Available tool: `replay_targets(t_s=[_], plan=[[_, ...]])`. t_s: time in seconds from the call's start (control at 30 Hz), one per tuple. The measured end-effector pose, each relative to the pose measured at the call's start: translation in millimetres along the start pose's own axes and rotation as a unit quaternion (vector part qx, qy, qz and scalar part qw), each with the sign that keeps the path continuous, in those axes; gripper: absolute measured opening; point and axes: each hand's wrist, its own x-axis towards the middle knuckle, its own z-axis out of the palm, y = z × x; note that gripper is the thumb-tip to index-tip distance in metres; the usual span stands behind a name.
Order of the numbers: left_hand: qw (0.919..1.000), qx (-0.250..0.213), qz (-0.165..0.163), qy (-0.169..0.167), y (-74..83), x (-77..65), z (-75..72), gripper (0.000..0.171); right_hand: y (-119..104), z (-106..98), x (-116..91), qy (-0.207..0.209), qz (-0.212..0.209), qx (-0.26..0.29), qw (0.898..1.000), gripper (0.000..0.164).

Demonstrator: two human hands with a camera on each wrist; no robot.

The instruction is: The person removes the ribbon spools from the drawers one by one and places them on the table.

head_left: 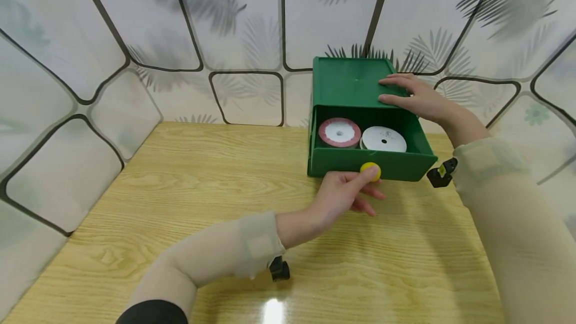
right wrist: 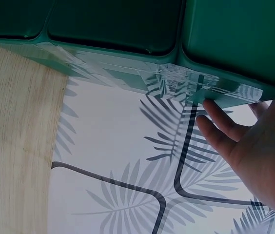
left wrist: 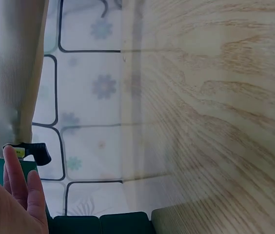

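A green box (head_left: pixel 348 81) stands against the back wall with its drawer (head_left: pixel 405 165) pulled out toward me. Inside the drawer lie a spool with a pink rim and white face (head_left: pixel 328 129) and a white spool (head_left: pixel 393 140). My left hand (head_left: pixel 338 194) pinches the round yellow knob (head_left: pixel 370 165) on the drawer front, thumb on top and the other fingers stretched below. At the box's right side, my right hand (head_left: pixel 420 98) rests with fingers spread over the top edge. The right wrist view shows that hand (right wrist: pixel 259 151) beside the box's taped side (right wrist: pixel 127 73).
The wood-grain table (head_left: pixel 216 174) extends to the left and front of the box. Patterned wall covering (head_left: pixel 245 96) rises close behind it and along both sides. Small black cameras hang at the left wrist (head_left: pixel 280 269) and right wrist (head_left: pixel 442 173).
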Motion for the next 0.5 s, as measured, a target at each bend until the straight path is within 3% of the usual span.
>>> replay_targets(t_s=[0.5], plan=[[0.9994, -0.024, -0.009, -0.022, -2.1, -15.2, 2.4, 0.037, 1, 0, 0, -0.003, 0.003, -0.003, 1.000, 0.070]])
